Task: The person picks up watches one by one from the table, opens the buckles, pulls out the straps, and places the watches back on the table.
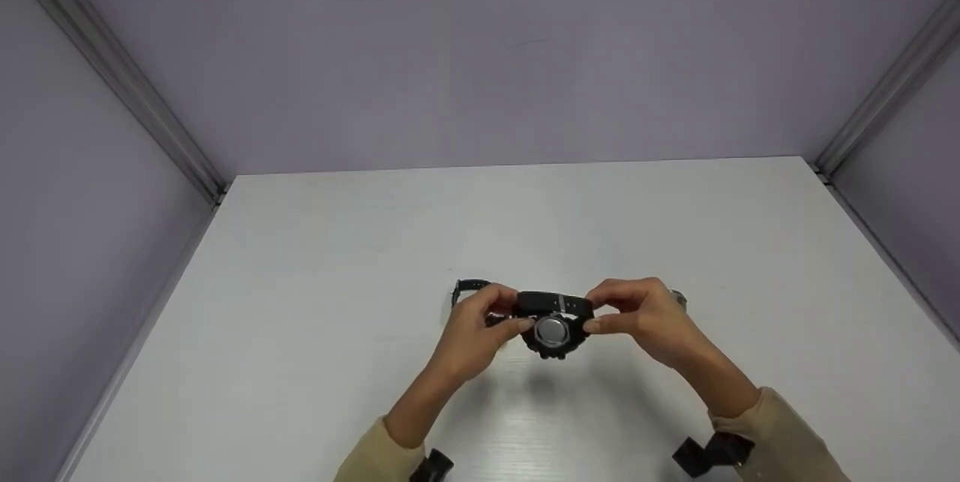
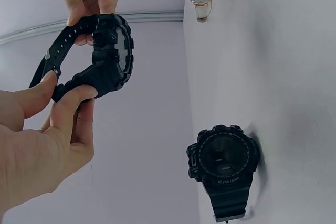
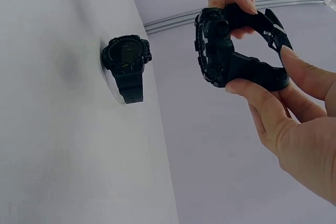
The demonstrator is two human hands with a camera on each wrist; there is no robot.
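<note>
Both hands hold a chunky black watch (image 1: 553, 326) above the white table (image 1: 337, 242), its round silver case back towards me. My left hand (image 1: 516, 311) pinches one strap between thumb and fingers, and my right hand (image 1: 596, 311) pinches the other strap. In the left wrist view the left hand (image 2: 68, 85) grips the lower strap of the held watch (image 2: 107, 51). In the right wrist view the right hand (image 3: 260, 69) grips the strap of the held watch (image 3: 218, 45).
A second black watch (image 2: 223, 161) (image 3: 126, 61) lies face up on the table, partly hidden behind my left hand (image 1: 469, 287). A small pale-strapped watch (image 2: 200, 3) lies behind my right hand (image 1: 677, 299). Purple walls enclose the table on three sides.
</note>
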